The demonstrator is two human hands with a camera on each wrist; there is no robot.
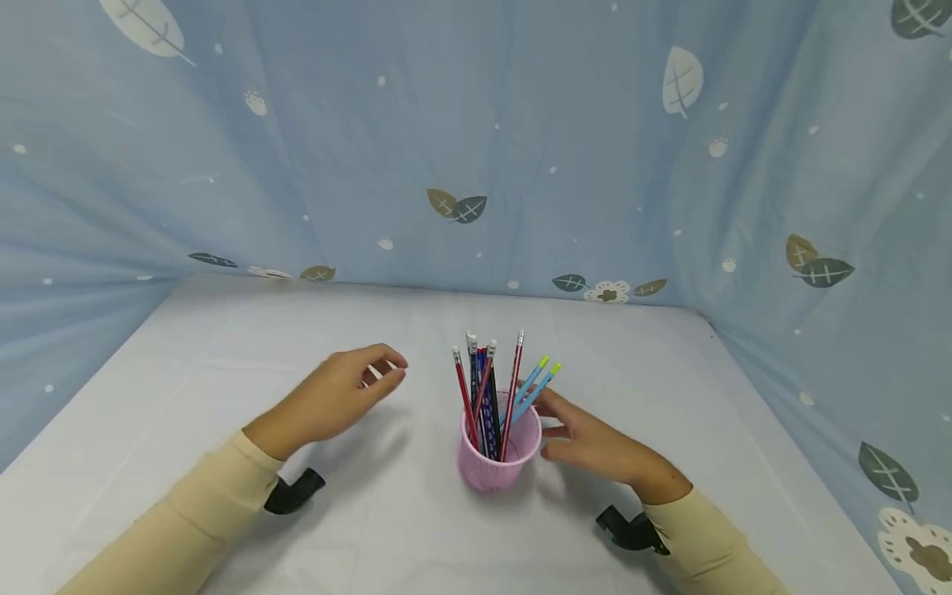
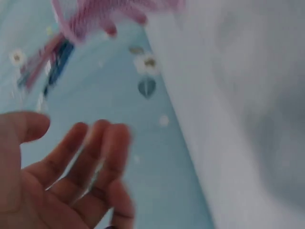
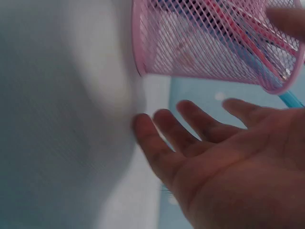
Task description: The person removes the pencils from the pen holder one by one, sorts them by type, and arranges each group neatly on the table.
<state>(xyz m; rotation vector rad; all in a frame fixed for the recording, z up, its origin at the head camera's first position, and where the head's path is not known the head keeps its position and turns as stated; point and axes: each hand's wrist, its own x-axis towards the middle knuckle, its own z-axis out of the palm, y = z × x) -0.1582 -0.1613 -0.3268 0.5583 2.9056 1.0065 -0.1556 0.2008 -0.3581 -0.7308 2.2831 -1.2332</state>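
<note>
A pink mesh pencil cup point(image 1: 491, 473) stands upright on the white table, holding several pencils point(image 1: 476, 397) in red, dark blue and black, their ends pointing up. Two light blue pencils point(image 1: 537, 392) with yellow-green ends lean to the right over its rim. My right hand point(image 1: 595, 438) is beside the cup's right side, fingers spread and loosely bent, palm toward the mesh point(image 3: 200, 47). Away to the left of the cup, my left hand point(image 1: 342, 392) hovers above the table with relaxed fingers point(image 2: 116, 143) and nothing in them.
The white tabletop point(image 1: 416, 529) runs back to a light blue cloth point(image 1: 335, 149) printed with leaves and flowers, which hangs behind and along both sides. A black strap mount point(image 1: 293, 492) sits at the left wrist, another black mount point(image 1: 630, 529) at the right.
</note>
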